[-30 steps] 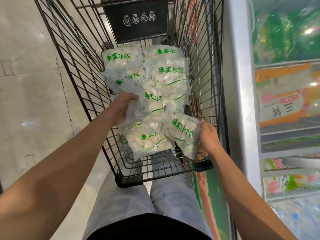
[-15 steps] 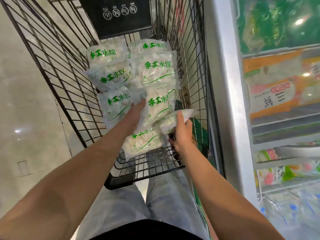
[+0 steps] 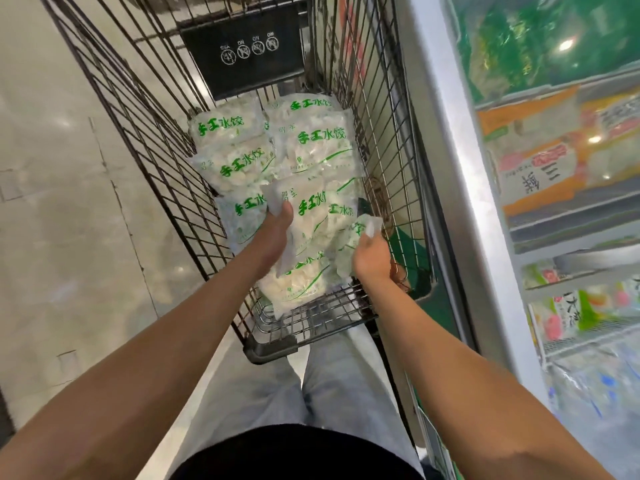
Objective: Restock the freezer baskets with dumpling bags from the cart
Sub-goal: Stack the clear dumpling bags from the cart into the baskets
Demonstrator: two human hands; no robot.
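Dumpling bags [image 3: 277,161] lay heaped in the wire cart [image 3: 145,133], left of the freezer [image 3: 460,188], each hand's grip pinching a bag's edge, left hand [image 3: 273,233] and right hand [image 3: 372,258], so slick plastic might slip during lifting.

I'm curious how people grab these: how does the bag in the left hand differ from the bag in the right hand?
The left hand grips its bag at the upper corner, and that bag faces up with its green print readable. The right hand pinches its bag at the top edge, and that bag is tilted on edge, its print mostly hidden. Both are whitish dumpling bags in the cart.
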